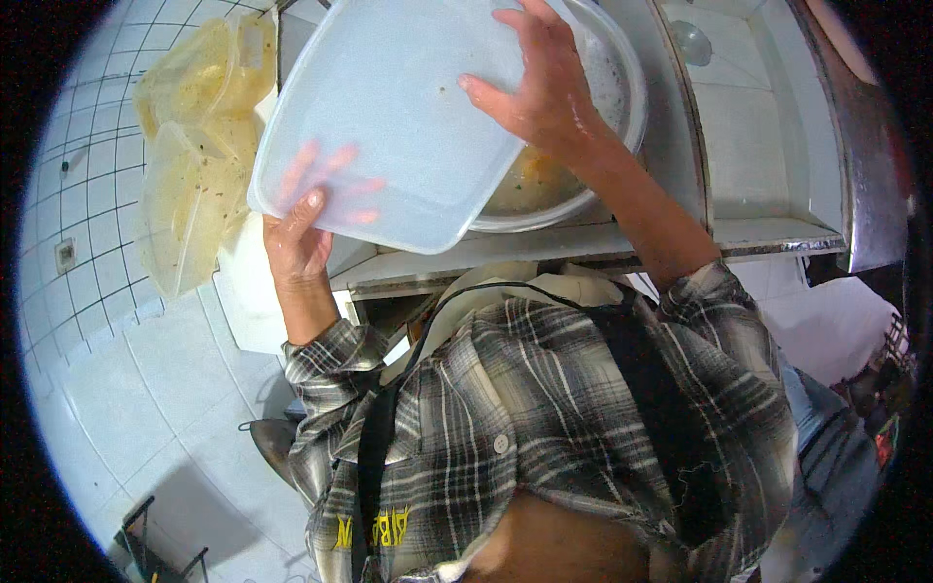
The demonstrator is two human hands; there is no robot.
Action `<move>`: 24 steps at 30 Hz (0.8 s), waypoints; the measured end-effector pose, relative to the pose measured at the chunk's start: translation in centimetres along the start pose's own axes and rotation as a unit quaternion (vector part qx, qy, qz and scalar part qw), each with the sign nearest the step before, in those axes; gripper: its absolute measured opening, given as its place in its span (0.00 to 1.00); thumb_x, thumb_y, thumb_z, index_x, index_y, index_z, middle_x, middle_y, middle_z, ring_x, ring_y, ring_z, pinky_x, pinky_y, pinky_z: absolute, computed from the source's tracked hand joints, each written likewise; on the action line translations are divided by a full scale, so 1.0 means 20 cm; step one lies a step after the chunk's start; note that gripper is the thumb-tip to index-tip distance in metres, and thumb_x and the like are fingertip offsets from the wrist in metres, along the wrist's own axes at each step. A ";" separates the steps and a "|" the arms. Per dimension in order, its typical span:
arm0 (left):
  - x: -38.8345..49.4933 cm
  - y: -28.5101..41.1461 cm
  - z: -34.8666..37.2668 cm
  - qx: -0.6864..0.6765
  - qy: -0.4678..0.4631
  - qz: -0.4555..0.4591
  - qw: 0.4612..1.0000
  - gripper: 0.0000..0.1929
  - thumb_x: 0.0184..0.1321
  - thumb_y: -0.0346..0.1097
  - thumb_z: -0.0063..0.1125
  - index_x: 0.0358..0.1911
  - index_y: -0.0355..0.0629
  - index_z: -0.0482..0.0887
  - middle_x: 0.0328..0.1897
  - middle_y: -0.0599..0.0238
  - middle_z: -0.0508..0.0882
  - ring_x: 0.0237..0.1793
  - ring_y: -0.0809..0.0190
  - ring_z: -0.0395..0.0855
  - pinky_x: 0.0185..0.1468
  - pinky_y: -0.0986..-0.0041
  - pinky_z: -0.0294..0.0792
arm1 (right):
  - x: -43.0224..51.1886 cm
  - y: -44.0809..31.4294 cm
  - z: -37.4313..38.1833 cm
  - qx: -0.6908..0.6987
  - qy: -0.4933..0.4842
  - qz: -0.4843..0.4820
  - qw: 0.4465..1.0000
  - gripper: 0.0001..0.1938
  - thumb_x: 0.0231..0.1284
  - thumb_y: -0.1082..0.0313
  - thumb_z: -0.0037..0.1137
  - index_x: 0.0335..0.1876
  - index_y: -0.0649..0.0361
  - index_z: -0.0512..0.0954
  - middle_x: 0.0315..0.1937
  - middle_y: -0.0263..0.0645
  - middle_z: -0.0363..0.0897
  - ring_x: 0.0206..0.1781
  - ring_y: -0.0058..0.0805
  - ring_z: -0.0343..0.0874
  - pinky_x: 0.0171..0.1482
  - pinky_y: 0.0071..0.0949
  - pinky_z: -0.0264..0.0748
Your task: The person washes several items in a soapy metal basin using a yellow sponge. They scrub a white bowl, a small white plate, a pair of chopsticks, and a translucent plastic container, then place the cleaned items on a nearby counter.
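A translucent white plastic lid (393,109), rounded at the corners and rimmed, is tilted over a wide basin (634,102). My left hand (302,240) grips its near left corner, thumb on top, with the fingers showing blurred through the plastic from below. Over the lid's right side is my right hand (543,91), its fingers spread; whether it presses on the surface cannot be told. Cloudy liquid with foam (609,80) and yellowish bits fills the part of the basin that shows. The lid hides the rest.
Stained, yellowish clear plastic containers (193,197) stand at the left by the tiled wall (109,138). Right of the basin is a white tiled sink (743,138) holding a small clear round object (690,42). The counter's front edge (510,256) runs close before me.
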State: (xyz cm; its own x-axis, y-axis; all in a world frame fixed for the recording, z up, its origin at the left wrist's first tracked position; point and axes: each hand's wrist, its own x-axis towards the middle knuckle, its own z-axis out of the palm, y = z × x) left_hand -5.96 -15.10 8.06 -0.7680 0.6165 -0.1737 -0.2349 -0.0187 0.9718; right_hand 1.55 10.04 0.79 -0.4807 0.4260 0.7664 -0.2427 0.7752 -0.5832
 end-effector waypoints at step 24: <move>0.04 -0.08 -0.03 -0.106 -0.087 0.003 0.991 0.29 0.49 0.28 0.52 0.58 0.38 0.61 0.56 0.37 0.65 0.46 0.25 0.68 0.38 0.43 0.72 | 0.04 0.19 0.01 0.049 0.007 -0.002 0.999 0.24 0.31 0.73 0.64 0.37 0.57 0.62 0.48 0.52 0.61 0.51 0.51 0.62 0.53 0.44 0.59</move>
State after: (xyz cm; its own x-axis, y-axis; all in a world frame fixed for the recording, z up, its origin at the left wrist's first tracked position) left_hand -6.54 -14.99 6.30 -0.6602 0.7415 -0.1192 -0.3642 -0.1773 0.9143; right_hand 0.01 13.24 -0.81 -0.4678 0.4292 0.7726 -0.3262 0.7286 -0.6022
